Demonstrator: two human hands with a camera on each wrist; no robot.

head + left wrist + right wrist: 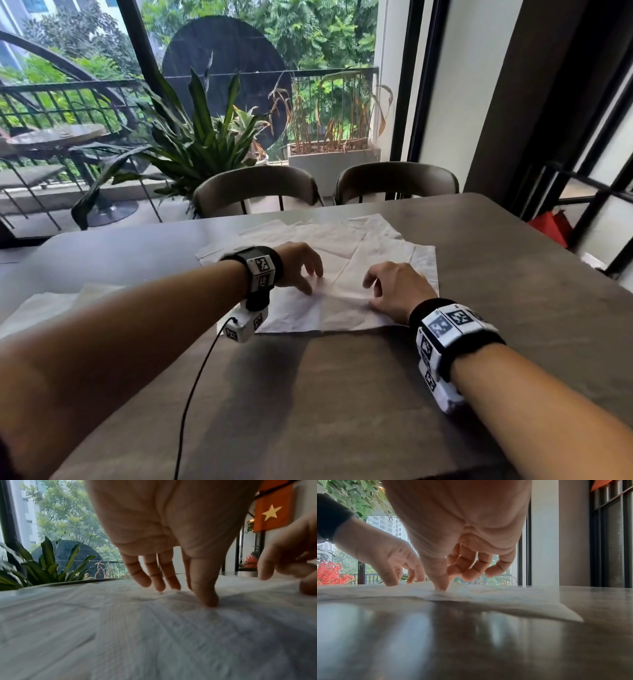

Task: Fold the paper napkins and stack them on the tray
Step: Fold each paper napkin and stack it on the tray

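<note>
Top napkin [342,294] lies flat at the near edge of a loose spread of napkins [342,236] mid-table [376,394]. Left hand [301,265] is on its left part, fingers bent down, thumb tip [208,599] pressing the paper and bunching it slightly. Right hand [394,291] is on its right part, thumb tip [441,584] pressed down, other fingers curled above the sheet. Neither hand visibly clamps paper; whether the right one pinches an edge, I cannot tell.

Looks like the start of a fold. Advice: pin with one thumb, lift only the top ply with the other hand; sheets beneath will drag along. Match corners before creasing, then run a finger along the fold. Tissue tears, so go light.

A pale sheet [51,305] lies far left; no tray clearly in view.
</note>
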